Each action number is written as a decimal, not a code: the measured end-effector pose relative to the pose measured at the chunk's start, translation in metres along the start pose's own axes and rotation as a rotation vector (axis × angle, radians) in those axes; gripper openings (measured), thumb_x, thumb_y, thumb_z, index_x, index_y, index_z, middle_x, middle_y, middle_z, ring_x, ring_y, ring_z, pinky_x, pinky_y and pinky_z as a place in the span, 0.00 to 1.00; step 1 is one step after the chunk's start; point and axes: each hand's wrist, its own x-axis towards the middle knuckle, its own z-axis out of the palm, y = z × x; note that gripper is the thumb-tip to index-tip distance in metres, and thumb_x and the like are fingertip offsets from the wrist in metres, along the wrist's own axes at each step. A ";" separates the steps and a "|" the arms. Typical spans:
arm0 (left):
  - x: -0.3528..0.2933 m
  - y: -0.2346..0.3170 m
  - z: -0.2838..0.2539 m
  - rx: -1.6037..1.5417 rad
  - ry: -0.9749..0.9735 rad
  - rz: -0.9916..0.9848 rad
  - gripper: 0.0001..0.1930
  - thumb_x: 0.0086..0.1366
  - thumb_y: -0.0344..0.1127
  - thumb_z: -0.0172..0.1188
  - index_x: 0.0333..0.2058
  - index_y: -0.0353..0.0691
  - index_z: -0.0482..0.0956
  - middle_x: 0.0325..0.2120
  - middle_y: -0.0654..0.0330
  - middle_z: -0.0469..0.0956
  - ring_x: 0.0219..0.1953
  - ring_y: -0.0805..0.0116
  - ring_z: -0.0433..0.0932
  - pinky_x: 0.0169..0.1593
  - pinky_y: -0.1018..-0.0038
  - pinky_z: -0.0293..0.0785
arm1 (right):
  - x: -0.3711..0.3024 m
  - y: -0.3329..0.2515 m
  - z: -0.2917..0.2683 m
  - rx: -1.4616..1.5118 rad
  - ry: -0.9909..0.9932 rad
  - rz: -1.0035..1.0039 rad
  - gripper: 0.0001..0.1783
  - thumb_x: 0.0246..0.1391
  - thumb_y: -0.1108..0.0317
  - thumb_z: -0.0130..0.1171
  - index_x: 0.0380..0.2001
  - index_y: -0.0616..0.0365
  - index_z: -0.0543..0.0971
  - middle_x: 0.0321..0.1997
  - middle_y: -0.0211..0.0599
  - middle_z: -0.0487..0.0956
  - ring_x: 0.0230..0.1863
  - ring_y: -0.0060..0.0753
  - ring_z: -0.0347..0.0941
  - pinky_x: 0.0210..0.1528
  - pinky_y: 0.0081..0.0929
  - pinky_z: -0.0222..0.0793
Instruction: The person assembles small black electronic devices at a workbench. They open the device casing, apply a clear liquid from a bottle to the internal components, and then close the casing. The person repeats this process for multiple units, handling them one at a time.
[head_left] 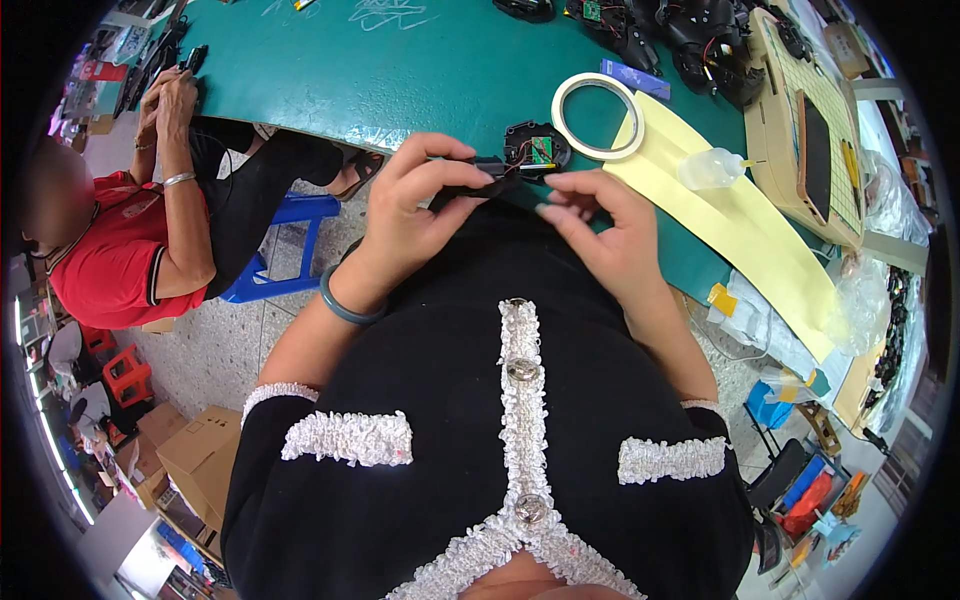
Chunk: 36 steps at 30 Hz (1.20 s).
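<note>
My left hand [415, 205] is closed in a pinch on a small black piece [452, 196] at the table's near edge. The fingers partly cover the piece, so its full shape is hidden. Just beyond lies a round black housing [518, 135] with a green circuit board [542, 150] and thin red and dark wires showing inside. My right hand [612, 228] is close to the housing's near right side, thumb and forefinger apart, and I see nothing between them.
A roll of masking tape [640, 125] lies on yellow sheet material [740, 205], near a clear squeeze bottle [712, 169]. Black housings [700, 45] are heaped at the back right beside a beige case [790, 120]. Left of the green table [330, 75], a seated person [130, 240] handles something dark.
</note>
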 end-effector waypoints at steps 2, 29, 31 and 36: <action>0.001 0.008 0.006 0.047 0.033 0.052 0.20 0.42 0.21 0.72 0.37 0.41 0.81 0.36 0.56 0.78 0.37 0.61 0.80 0.38 0.72 0.77 | -0.001 -0.008 0.007 0.078 0.005 0.052 0.29 0.43 0.69 0.74 0.50 0.57 0.76 0.36 0.35 0.80 0.29 0.20 0.74 0.34 0.18 0.72; 0.027 -0.009 0.024 0.121 -0.202 0.056 0.16 0.47 0.32 0.72 0.38 0.48 0.81 0.47 0.58 0.74 0.52 0.55 0.71 0.54 0.62 0.65 | 0.000 -0.008 -0.027 0.373 -0.269 0.277 0.33 0.44 0.79 0.68 0.56 0.65 0.69 0.53 0.37 0.74 0.51 0.27 0.74 0.53 0.25 0.69; 0.028 -0.011 0.026 0.115 -0.191 0.055 0.16 0.48 0.32 0.72 0.37 0.47 0.81 0.46 0.58 0.75 0.51 0.55 0.72 0.54 0.62 0.65 | 0.003 0.000 -0.034 0.383 -0.299 0.308 0.32 0.45 0.80 0.67 0.56 0.65 0.70 0.53 0.38 0.74 0.50 0.26 0.74 0.52 0.25 0.70; 0.028 -0.014 0.025 0.105 -0.190 0.055 0.15 0.48 0.31 0.71 0.38 0.44 0.81 0.44 0.57 0.76 0.49 0.56 0.73 0.52 0.64 0.67 | 0.006 0.006 -0.036 0.430 -0.322 0.303 0.29 0.47 0.82 0.65 0.55 0.66 0.71 0.52 0.37 0.75 0.49 0.25 0.74 0.50 0.23 0.70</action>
